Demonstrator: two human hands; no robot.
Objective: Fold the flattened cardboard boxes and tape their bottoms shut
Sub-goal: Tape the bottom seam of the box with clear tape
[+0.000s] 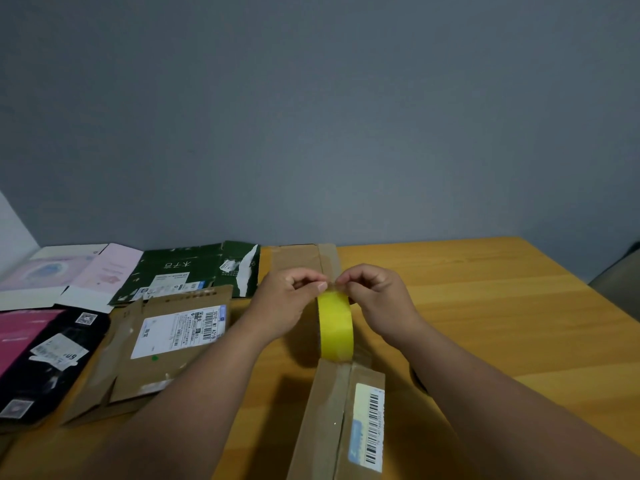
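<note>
Step in hand, as I read it: taping, tape end being freed. Yellow tape roll (335, 327) stands on edge at the far end of the brown box (341, 420) near the table's front edge. Left hand (284, 299) and right hand (375, 299) both curl over its top, fingertips pinching at what seems the clear loose end; exact hold too small to tell. Next move calls for pulling a strip along the box's centre seam and pressing it flat.

Readable: flattened brown carton (162, 344) label, "501-", "A218". Green carton (194, 268) carries white characters, unclear. Barcode sticker (370, 427) digits illegible.
</note>
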